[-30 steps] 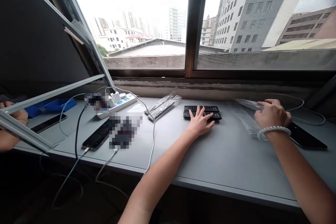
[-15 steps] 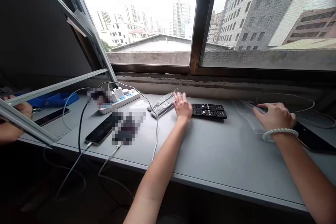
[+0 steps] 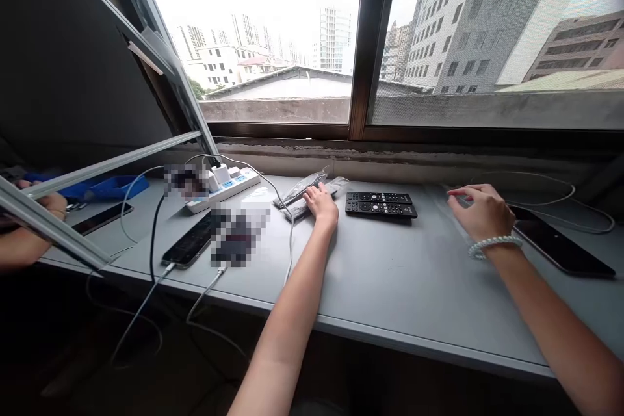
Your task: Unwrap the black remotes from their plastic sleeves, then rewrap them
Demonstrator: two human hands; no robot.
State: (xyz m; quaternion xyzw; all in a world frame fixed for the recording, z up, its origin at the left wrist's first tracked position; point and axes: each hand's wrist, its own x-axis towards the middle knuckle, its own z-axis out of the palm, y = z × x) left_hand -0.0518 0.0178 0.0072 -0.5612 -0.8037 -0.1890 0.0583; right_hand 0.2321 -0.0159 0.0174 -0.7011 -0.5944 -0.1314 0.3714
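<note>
Bagged remotes [image 3: 308, 192] sit under the left hand [image 3: 322, 203], fingers laid loosely on the clear sleeve, no firm pinch visible. Two bare black remotes [image 3: 380, 205] lie just right of those fingers. Right hand [image 3: 480, 211] hovers with fingers loosely spread over a thin clear bag [image 3: 446, 194], near a dark tablet [image 3: 556, 244]. Risks: slick plastic could slip from a light grip; white charging cable [image 3: 287, 227] runs just left of the fingers and could snag, dragging the phone [image 3: 190, 248] off the counter [image 3: 400, 286].
</note>
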